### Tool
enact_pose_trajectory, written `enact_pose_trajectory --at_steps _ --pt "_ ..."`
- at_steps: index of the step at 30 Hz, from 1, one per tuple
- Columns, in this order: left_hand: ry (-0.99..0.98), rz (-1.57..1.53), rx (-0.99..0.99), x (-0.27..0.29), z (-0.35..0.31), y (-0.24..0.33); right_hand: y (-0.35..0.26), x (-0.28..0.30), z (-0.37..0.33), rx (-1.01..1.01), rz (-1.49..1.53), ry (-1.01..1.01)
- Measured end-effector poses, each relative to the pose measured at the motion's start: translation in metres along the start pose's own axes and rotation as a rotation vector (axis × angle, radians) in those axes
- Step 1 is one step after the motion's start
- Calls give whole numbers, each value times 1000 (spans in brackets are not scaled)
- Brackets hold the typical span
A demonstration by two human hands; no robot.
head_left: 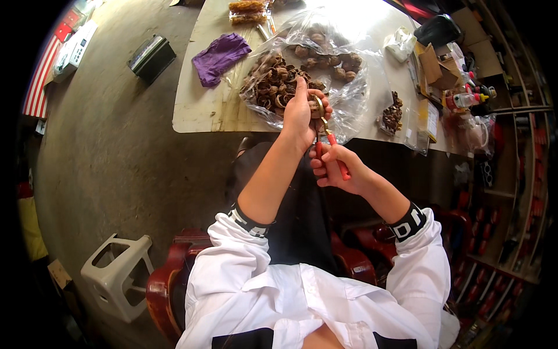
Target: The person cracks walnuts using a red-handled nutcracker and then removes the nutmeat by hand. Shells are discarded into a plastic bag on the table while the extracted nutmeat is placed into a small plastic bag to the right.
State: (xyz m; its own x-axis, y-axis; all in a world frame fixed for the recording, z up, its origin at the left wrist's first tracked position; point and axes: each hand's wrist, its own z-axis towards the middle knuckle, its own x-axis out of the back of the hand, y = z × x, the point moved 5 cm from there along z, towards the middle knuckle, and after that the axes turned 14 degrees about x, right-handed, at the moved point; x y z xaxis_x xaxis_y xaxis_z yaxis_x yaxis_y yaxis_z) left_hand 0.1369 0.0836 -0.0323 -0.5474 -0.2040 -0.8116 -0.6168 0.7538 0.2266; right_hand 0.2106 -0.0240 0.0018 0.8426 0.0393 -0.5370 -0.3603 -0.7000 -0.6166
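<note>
The person sits at a pale bench [203,110] and works with both hands held between the lap and the near edge of the bench. The left hand [299,113] is raised and closed around a walnut [316,107], with the fingers wrapped over the far side of it, so only a small part of the nut shows. The right hand [337,168] is lower and nearer to the body, and it is closed on the red handles of a small plier-like tool [332,142]. The long axis of the tool runs from the right hand up and slightly to the left, and its metal head meets the walnut at the near right side of the left hand. So the nut lies just far and left of the right hand, and the left hand is the one that already has it.

Directly beyond the left hand, an open clear plastic bag [354,104] lies on the bench with a heap of broken shells [273,84] in its left part and whole walnuts [331,58] farther to the right. A purple cloth [220,55] lies left of the bag, well apart from the hands.
</note>
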Motion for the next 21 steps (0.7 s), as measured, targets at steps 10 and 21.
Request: enact_pose_trajectory --at_steps 10,21 --pt "-29 -61 48 5 8 -5 6 11 5 -25 -55 -5" --pt "-106 53 94 12 16 -9 0 0 1 -12 -96 -21"
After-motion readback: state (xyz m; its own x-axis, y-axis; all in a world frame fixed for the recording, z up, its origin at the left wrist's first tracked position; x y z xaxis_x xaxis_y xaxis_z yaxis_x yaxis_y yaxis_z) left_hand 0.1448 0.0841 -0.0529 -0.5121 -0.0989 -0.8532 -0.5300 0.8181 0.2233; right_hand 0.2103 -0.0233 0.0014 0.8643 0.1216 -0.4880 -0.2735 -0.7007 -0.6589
